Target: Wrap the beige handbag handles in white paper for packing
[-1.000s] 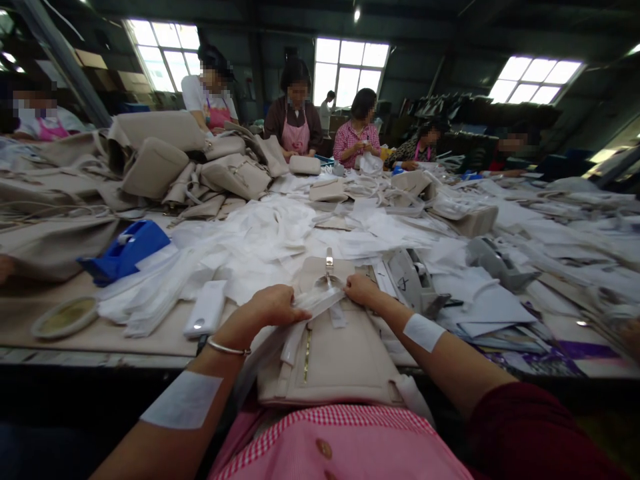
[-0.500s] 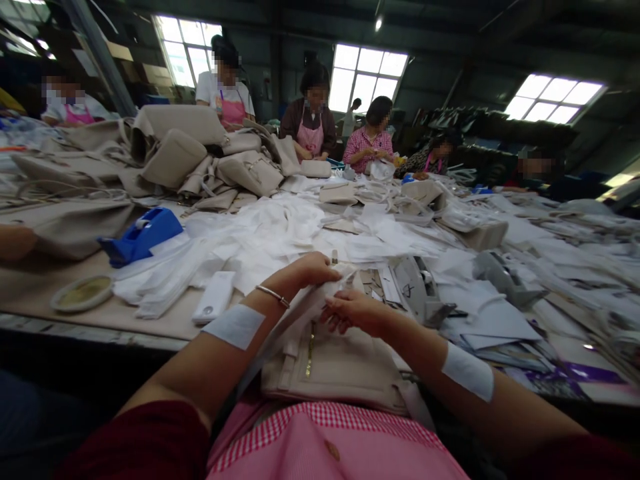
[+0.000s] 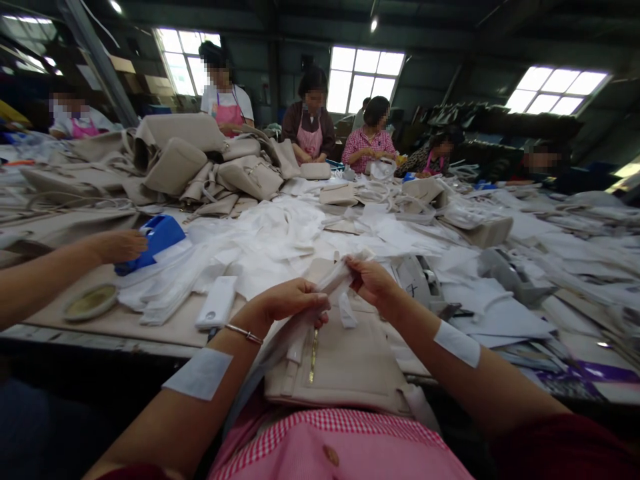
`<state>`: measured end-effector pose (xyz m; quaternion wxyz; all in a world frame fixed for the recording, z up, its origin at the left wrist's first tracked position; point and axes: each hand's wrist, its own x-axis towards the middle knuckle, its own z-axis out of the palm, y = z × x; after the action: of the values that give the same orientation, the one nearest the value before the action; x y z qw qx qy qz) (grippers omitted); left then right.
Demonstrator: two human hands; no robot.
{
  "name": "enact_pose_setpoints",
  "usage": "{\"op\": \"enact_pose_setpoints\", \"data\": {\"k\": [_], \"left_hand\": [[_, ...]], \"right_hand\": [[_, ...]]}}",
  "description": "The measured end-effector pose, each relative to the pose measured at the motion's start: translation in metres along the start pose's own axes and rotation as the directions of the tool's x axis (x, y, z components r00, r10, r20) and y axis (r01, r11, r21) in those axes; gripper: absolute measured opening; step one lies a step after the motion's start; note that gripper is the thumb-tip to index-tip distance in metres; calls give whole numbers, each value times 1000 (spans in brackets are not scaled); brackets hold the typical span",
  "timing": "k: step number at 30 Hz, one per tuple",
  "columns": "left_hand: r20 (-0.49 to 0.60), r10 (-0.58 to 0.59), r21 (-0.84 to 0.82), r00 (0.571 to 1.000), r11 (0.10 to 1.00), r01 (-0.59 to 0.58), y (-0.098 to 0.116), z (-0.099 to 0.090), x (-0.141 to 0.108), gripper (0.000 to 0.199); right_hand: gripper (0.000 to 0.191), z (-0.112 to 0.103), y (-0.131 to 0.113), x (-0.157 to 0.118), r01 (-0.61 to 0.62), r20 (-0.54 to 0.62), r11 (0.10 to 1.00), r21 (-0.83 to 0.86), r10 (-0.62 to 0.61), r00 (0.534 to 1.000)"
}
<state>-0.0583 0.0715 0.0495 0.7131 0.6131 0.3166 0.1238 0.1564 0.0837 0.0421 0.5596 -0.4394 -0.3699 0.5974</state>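
A beige handbag (image 3: pixel 357 357) with a gold zip (image 3: pixel 313 357) leans at the table's near edge against my pink apron. Above it, a thin white wrapping sheet (image 3: pixel 334 277) stretches between my two hands. My left hand (image 3: pixel 295 300) is closed on the sheet's lower part, thumb on top. Higher and to the right, my right hand (image 3: pixel 373 283) pinches its upper end. A narrow white flap (image 3: pixel 347 310) hangs between the hands over the bag. The sheet's lower end trails behind my left forearm.
A co-worker's hand (image 3: pixel 117 247) is at a blue tape dispenser (image 3: pixel 163 240) on the left. Near my left arm lie a white power bank (image 3: pixel 217 301) and a round dish (image 3: pixel 90 303). Grey tape dispensers (image 3: pixel 417 283) stand right. Beige bags (image 3: pixel 183 133) are heaped behind.
My hands have moved apart, the left down and leftward, the right up and rightward, drawing the sheet between them. A co-worker's arm has reached in from the left to the blue dispenser.
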Motion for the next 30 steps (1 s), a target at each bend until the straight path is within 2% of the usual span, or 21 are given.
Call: {"op": "enact_pose_setpoints", "data": {"k": [2, 6, 10, 13, 16, 18, 20, 24, 27, 30], "left_hand": [[-86, -28, -40, 996, 999, 25, -2, 7, 2, 43], [-215, -53, 39, 975, 997, 63, 10, 18, 13, 29], [-253, 18, 103, 967, 995, 8, 16, 24, 23, 26], [-304, 67, 157, 950, 987, -19, 17, 23, 28, 29], [-305, 178, 345, 936, 936, -65, 23, 17, 27, 34], [-302, 291, 557, 908, 827, -80, 27, 11, 22, 35], [-330, 376, 683, 866, 728, -55, 29, 5, 16, 32], [-394, 386, 690, 834, 724, -9, 18, -1, 6, 25], [-423, 426, 700, 800, 714, -9, 11, 4, 8, 23], [-431, 476, 710, 766, 703, -37, 13, 10, 16, 22]], "right_hand": [[34, 3, 3, 0, -12, -13, 999, 44, 13, 1000], [36, 9, 8, -9, 31, 6, 998, 49, -31, 1000], [33, 6, 3, -15, 93, 25, 996, -4, -93, 995], [36, 4, 2, -20, 45, 98, 999, -9, -44, 994], [35, 6, 4, -22, 36, 174, 995, -89, -20, 985], [33, 8, 5, -21, 76, 133, 989, -130, -59, 989], [33, 7, 4, -18, 98, 68, 984, -148, -89, 994], [35, 4, 3, -10, 82, 14, 989, -125, -81, 997], [37, 3, 4, -9, 62, -9, 995, -82, -63, 998], [37, 4, 7, -11, 55, 22, 993, -103, -52, 998]]}}
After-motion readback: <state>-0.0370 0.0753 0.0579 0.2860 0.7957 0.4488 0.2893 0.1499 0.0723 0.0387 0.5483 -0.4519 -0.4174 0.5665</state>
